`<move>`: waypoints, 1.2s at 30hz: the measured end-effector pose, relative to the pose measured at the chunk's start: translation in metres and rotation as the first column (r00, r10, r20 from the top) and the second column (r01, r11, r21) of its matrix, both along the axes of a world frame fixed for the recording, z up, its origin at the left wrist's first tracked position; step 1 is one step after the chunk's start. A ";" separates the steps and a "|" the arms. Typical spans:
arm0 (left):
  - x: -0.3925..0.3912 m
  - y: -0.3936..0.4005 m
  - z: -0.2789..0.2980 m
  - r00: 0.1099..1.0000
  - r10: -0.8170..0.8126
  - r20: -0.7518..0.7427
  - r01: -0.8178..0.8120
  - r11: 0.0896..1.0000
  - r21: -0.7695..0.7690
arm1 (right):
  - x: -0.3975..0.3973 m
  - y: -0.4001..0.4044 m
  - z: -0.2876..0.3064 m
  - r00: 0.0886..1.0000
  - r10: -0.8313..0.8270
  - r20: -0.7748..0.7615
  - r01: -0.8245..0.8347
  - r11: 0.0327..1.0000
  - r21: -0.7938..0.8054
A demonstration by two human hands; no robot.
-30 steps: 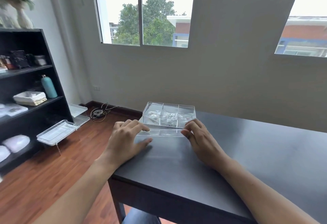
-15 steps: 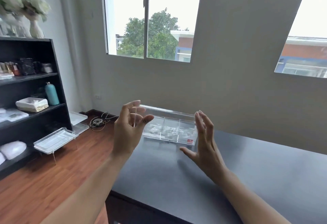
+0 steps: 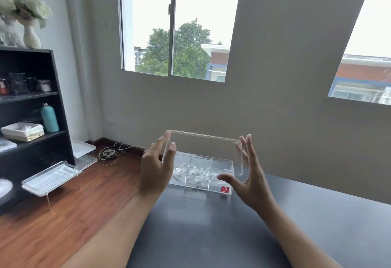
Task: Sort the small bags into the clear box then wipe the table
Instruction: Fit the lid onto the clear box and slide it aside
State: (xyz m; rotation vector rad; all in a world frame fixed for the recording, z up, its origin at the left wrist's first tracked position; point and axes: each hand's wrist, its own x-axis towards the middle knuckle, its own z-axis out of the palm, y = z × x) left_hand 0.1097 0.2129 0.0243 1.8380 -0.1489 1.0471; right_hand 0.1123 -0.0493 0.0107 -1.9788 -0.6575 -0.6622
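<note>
A clear box [image 3: 220, 163] with several compartments stands on the far left corner of the dark table [image 3: 232, 231]. Small clear bags [image 3: 195, 180] lie in its near compartments, and a red sticker marks its front right. Above the box, a clear lid [image 3: 204, 151] is held tilted upright. My left hand [image 3: 157, 167] pinches the lid's left edge. My right hand [image 3: 248, 175] holds its right edge with fingers spread and thumb under the lower corner.
A black shelf unit [image 3: 31, 124] stands at the left with a teal bottle [image 3: 49, 118], a white basket and vases. Clear trays [image 3: 50, 178] and a coil of cable [image 3: 109, 153] lie on the wooden floor. The wall with windows is just behind the table.
Both hands went from resting on the lid lying in front of the box to lifting it up off the table. The lid now stands tilted above the box.
</note>
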 end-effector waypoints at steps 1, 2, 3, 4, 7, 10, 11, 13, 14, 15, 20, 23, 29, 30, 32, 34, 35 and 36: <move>0.001 0.001 -0.004 1.000 0.014 0.003 -0.014 0.997 0.080 | 0.002 -0.001 -0.004 1.000 0.015 -0.028 -0.015 1.000 0.012; 0.003 0.003 -0.008 0.999 0.032 0.005 -0.032 0.990 0.140 | 0.003 -0.001 -0.008 0.999 0.021 -0.050 -0.021 1.000 0.009; 0.005 0.004 -0.009 0.999 0.045 0.003 -0.044 0.984 0.175 | 0.005 -0.001 -0.010 0.997 0.018 -0.070 -0.018 1.000 -0.006; 0.007 0.006 -0.010 0.999 0.047 -0.005 -0.045 0.980 0.192 | 0.007 0.000 -0.013 0.996 0.006 -0.093 -0.008 1.000 -0.024; 0.009 0.008 -0.010 0.997 0.050 -0.056 -0.038 0.979 0.201 | 0.008 0.003 -0.019 0.984 0.001 -0.180 -0.005 1.000 -0.019; 0.011 0.009 -0.014 0.988 0.020 -0.154 0.010 0.982 0.190 | 0.011 0.002 -0.022 0.972 0.008 -0.235 -0.010 1.000 -0.004; 0.012 0.010 -0.016 0.981 0.006 -0.196 0.029 0.984 0.174 | 0.012 0.002 -0.022 0.967 0.020 -0.253 -0.020 1.000 0.000; 0.013 0.009 -0.018 0.967 -0.018 -0.254 0.055 0.988 0.141 | 0.013 0.002 -0.022 0.950 0.062 -0.305 -0.055 0.998 0.030; 0.013 0.009 -0.018 0.961 -0.028 -0.276 0.064 0.990 0.123 | 0.012 0.002 -0.022 0.940 0.081 -0.331 -0.069 0.996 0.049; 0.013 0.008 -0.018 0.954 -0.036 -0.298 0.070 0.992 0.104 | 0.011 0.002 -0.022 0.931 0.092 -0.352 -0.077 0.995 0.056; 0.014 0.004 -0.019 0.913 -0.046 -0.405 0.077 0.995 0.060 | 0.007 0.002 -0.019 0.920 0.049 -0.390 -0.050 0.999 0.007; 0.015 0.005 -0.020 0.903 -0.033 -0.428 0.070 0.995 0.071 | 0.009 0.001 -0.020 0.913 0.044 -0.407 -0.045 0.999 0.007; 0.016 0.007 -0.021 0.888 -0.026 -0.460 0.066 0.995 0.071 | 0.016 -0.002 -0.026 0.903 0.031 -0.428 -0.027 1.000 0.015; 0.016 0.007 -0.021 0.884 -0.030 -0.467 0.069 0.995 0.068 | 0.016 -0.002 -0.026 0.904 0.024 -0.427 -0.022 1.000 0.009; 0.016 0.007 -0.020 0.877 -0.038 -0.479 0.076 0.995 0.060 | 0.017 -0.003 -0.027 0.905 0.010 -0.426 -0.015 1.000 -0.009; 0.016 0.008 -0.020 0.872 -0.042 -0.487 0.078 0.995 0.055 | 0.018 -0.005 -0.029 0.902 -0.005 -0.432 -0.008 1.000 -0.029; 0.017 0.009 -0.020 0.869 -0.042 -0.494 0.077 0.996 0.051 | 0.018 -0.006 -0.030 0.900 -0.017 -0.436 -0.002 0.999 -0.044; 0.017 0.009 -0.019 0.863 -0.042 -0.503 0.074 0.996 0.044 | 0.018 -0.006 -0.030 0.898 -0.036 -0.439 0.008 0.998 -0.066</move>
